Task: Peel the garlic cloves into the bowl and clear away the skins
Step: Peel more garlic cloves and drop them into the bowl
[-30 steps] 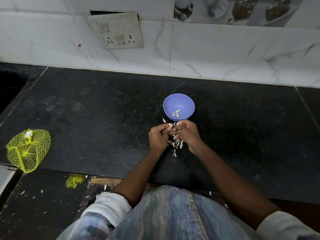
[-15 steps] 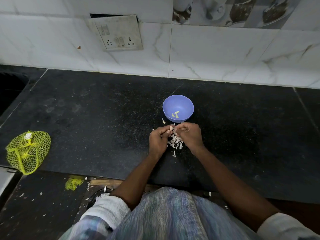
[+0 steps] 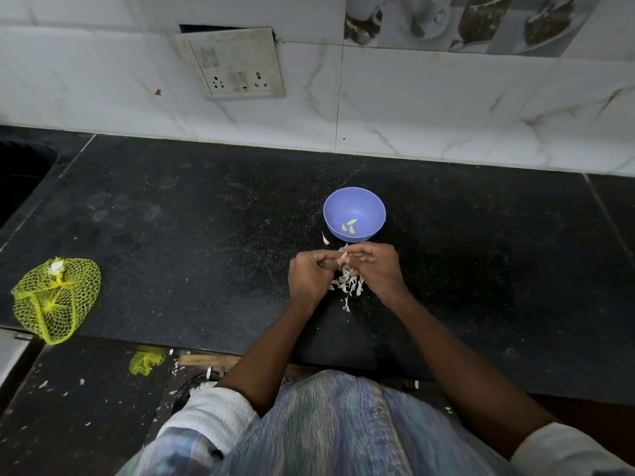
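A purple bowl [image 3: 354, 207] stands on the black counter with three peeled cloves [image 3: 349, 227] inside. Just in front of it, my left hand [image 3: 309, 278] and my right hand [image 3: 378, 269] meet fingertip to fingertip, both pinching one garlic clove [image 3: 344, 256] between them. Below the hands lies a pile of white garlic skins [image 3: 347, 286]. One loose unpeeled clove [image 3: 325, 239] lies on the counter left of the bowl.
A yellow net bag [image 3: 55, 297] sits at the counter's left front edge. A sink opening [image 3: 20, 173] is at the far left. The tiled wall with a socket plate [image 3: 237, 63] rises behind. Scraps lie on the floor [image 3: 146, 362].
Both hands have stayed in front of the bowl, working at the clove, and the right hand's fingers have shifted slightly over it. The bowl's contents are the same.
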